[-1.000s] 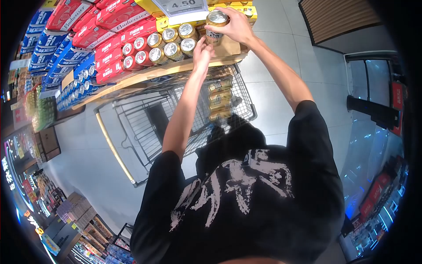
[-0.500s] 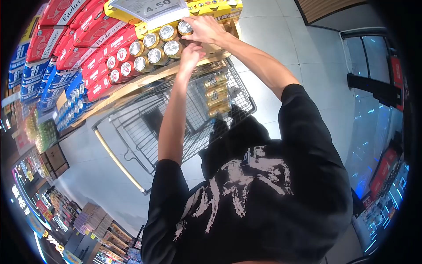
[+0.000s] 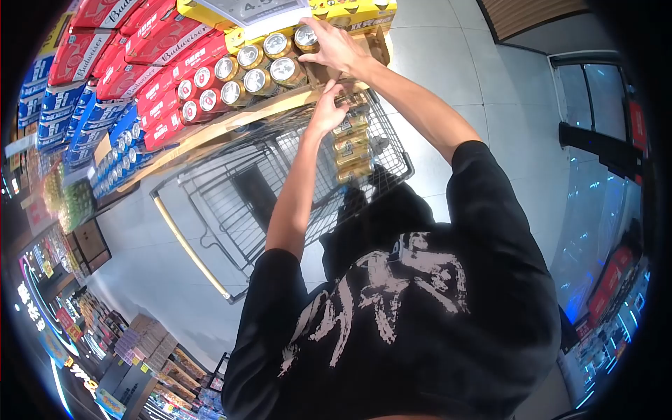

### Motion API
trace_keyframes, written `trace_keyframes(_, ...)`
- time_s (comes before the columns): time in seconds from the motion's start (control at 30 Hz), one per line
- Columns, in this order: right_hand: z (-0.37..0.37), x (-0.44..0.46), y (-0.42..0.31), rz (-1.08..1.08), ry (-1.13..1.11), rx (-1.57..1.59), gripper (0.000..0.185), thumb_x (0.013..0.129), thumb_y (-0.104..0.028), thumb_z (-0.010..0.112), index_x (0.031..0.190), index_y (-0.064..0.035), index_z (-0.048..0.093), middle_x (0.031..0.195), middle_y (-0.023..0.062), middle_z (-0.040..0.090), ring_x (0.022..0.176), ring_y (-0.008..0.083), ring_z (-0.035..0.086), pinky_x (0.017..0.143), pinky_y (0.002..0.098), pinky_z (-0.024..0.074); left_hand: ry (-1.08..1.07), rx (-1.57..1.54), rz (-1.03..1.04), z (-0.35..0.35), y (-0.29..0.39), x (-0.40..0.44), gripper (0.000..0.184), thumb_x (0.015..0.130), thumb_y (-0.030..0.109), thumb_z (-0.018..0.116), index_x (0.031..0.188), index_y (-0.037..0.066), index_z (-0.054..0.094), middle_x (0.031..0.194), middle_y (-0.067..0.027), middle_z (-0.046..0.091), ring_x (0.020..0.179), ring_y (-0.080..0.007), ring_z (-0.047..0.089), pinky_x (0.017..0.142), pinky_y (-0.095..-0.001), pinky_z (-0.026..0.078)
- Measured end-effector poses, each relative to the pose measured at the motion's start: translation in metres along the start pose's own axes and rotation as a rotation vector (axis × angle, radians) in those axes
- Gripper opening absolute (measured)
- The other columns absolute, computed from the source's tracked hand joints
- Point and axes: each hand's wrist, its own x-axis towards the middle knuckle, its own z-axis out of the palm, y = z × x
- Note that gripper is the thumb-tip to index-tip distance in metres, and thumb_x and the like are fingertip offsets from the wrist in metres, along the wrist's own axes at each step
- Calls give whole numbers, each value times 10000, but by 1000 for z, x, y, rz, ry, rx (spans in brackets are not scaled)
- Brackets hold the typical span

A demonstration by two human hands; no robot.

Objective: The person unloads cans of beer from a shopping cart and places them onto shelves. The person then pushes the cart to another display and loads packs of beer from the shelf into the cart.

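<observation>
My right hand point(image 3: 339, 54) reaches over the end of the row of gold beer cans. Its fingers and thumb curve around the side of one gold can point(image 3: 306, 36), which stands upright in a yellow carton. Below it, my left hand point(image 3: 329, 112) is by the torn cardboard edge point(image 3: 325, 74) of that carton, fingers pointing up and thumb apart. No can shows in the left hand. More gold cans point(image 3: 283, 69) stand upright in two rows beside my right hand. Several gold cans point(image 3: 352, 145) lie in the wire shopping cart point(image 3: 301, 203) below.
Red Budweiser cartons point(image 3: 157, 52) and red cans point(image 3: 210, 100) are stacked left of the gold ones. Blue cartons point(image 3: 66, 115) stand farther left. A price sign point(image 3: 262, 14) hangs over the cans. The cart's handle point(image 3: 189, 241) points left. Tiled floor point(image 3: 441, 77) lies to the right.
My left hand has moved right and down, away from the front gold cans to the carton's edge. My right hand stays at the same can. The view has shifted slightly.
</observation>
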Motion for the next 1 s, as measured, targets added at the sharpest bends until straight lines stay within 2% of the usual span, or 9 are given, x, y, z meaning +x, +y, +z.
trace_keyframes(0.17, -5, -66, -20, -29, 227, 91, 593, 892, -212, 720, 1410, -106, 452, 1289, 229, 595, 1123, 404, 621, 973, 463, 526, 128, -282, 58, -3, -11, -33, 460, 812, -128, 536, 1250, 4, 583, 1458, -141, 478, 1352, -261, 487, 1103, -358, 415)
trace_keyframes(0.23, 4, -112, -12, -37, 184, 208, 521, 911, -170, 686, 1389, -112, 487, 1274, 227, 602, 1124, 382, 630, 971, 450, 528, 165, -441, -84, 0, -18, -59, 381, 863, -124, 544, 1221, 1, 586, 1179, -85, 658, 1123, -204, 636, 1018, -340, 490)
trace_keyframes(0.33, 17, -179, -1, 161, -195, 322, 451, 921, -145, 649, 1351, -95, 520, 1239, 203, 615, 1133, 378, 617, 962, 444, 528, 210, -491, -174, 34, -100, -101, 386, 893, -40, 510, 1251, 55, 618, 1172, -46, 670, 1050, -160, 629, 918, -313, 514)
trace_keyframes(0.47, 76, -245, 42, 433, -517, 171, 519, 913, -194, 671, 1387, -76, 499, 1305, 223, 580, 1211, 404, 566, 1064, 446, 457, 198, -537, -505, 91, -190, -160, 357, 968, 10, 520, 1317, 63, 575, 1234, -56, 654, 1134, -152, 592, 982, -307, 474)
trace_keyframes(0.5, 91, -252, 55, 515, -570, 140, 542, 913, -201, 676, 1404, -72, 487, 1338, 240, 561, 1243, 412, 547, 1096, 448, 431, 204, -471, -356, 105, -216, -171, 383, 976, 19, 524, 1356, 62, 546, 1258, -67, 650, 1214, -185, 572, 1039, -333, 449)
trace_keyframes(0.67, 188, -275, 137, 1084, -611, 222, 1007, 924, -697, 485, 1544, 49, 217, 1470, 322, 435, 1331, 421, 494, 1149, 452, 375, 314, -500, -541, 125, -242, -152, 508, 1006, 274, 582, 1451, 55, 472, 1461, -143, 521, 1351, -252, 492, 1116, -374, 402)
trace_keyframes(0.77, 216, -261, 146, 1263, -491, 141, 995, 952, -687, 387, 1556, 56, 115, 1335, 396, 517, 1266, 465, 536, 1119, 441, 387, 304, -324, -698, 135, -289, -122, 644, 975, 372, 605, 1507, 68, 407, 1504, -184, 470, 1390, -299, 454, 1151, -375, 355)
trace_keyframes(0.8, 227, -261, 155, 1283, -482, 169, 949, 973, -679, 346, 1589, -40, 10, 1336, 394, 517, 1256, 462, 545, 1118, 456, 392, 284, -323, -735, 135, -294, -113, 659, 975, 331, 601, 1519, 43, 367, 1525, -190, 440, 1409, -302, 425, 1163, -373, 331)
trace_keyframes(1.0, 257, -249, 175, 1241, -448, 186, 811, 1010, -656, 215, 1606, -147, 5, 1384, 338, 513, 1266, 427, 556, 1094, 466, 430, 241, -423, -772, 145, -330, -70, 726, 975, 287, 586, 1537, -45, 268, 1568, -203, 376, 1440, -318, 376, 1172, -365, 309)
